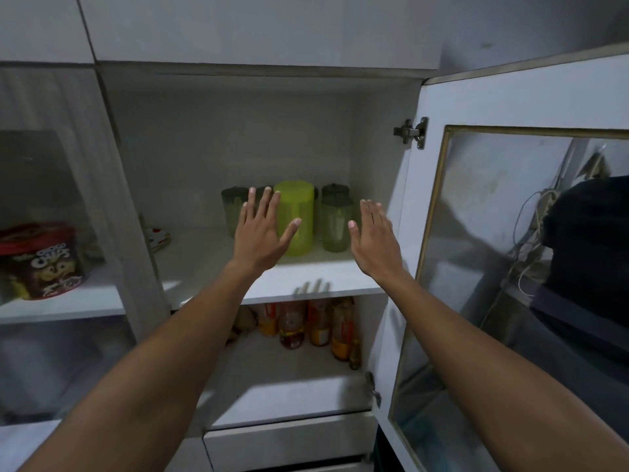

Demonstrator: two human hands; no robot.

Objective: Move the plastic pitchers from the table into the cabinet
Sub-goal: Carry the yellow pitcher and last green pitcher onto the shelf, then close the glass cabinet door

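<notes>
Both hands, left (260,233) and right (372,236), are hovering spread and empty by the center-frame pitchers (295,218), likely light, stiff, slippery plastic; best gripped around the body.

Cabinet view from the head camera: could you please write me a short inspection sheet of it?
Surface: white upper shelf, door swung open to the right.
Job's things: bright green pitcher upright on the shelf among darker green pitchers.
Clutter: bottles on the lower shelf; snack tub behind the left glass.
Grippers: left hand and right hand open, holding nothing.
Cables: loose wires seen in the door glass.
Surroundings: drawer below.
</notes>
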